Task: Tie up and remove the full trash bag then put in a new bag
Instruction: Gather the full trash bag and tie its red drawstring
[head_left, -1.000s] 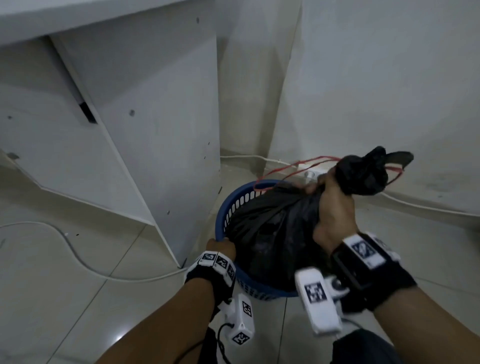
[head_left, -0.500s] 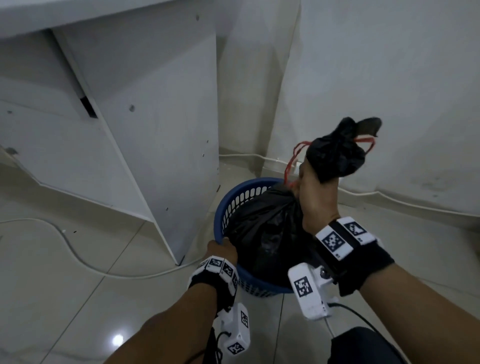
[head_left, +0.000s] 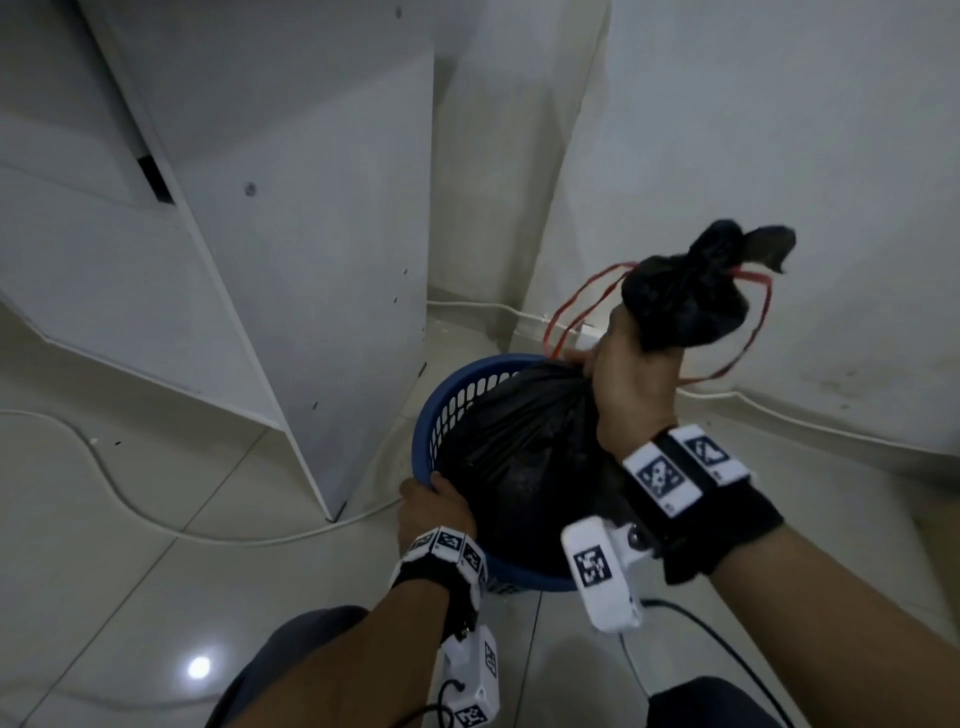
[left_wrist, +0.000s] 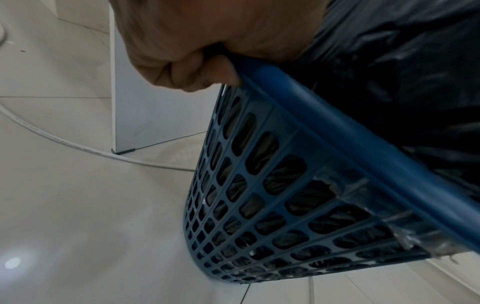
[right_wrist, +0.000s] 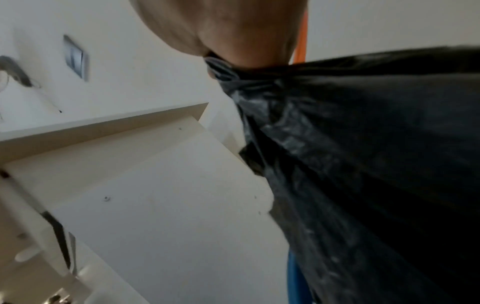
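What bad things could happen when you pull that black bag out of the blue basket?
The black bag still fills the blue basket, so the basket might lift too if the left hand lets go of the rim. The right hand grips only the gathered neck, so thin plastic might stretch or tear. The loose red drawstring could snag.

You are in a corner of an office or similar indoor room. Pale glossy floor tiles (head_left: 104, 545) reflect a ceiling light, and plain white walls (head_left: 779, 130) meet behind a blue mesh bin (head_left: 441, 410). A white laminate desk panel (head_left: 311, 260) stands to your left. White cables (head_left: 130, 499) run along the floor and skirting.
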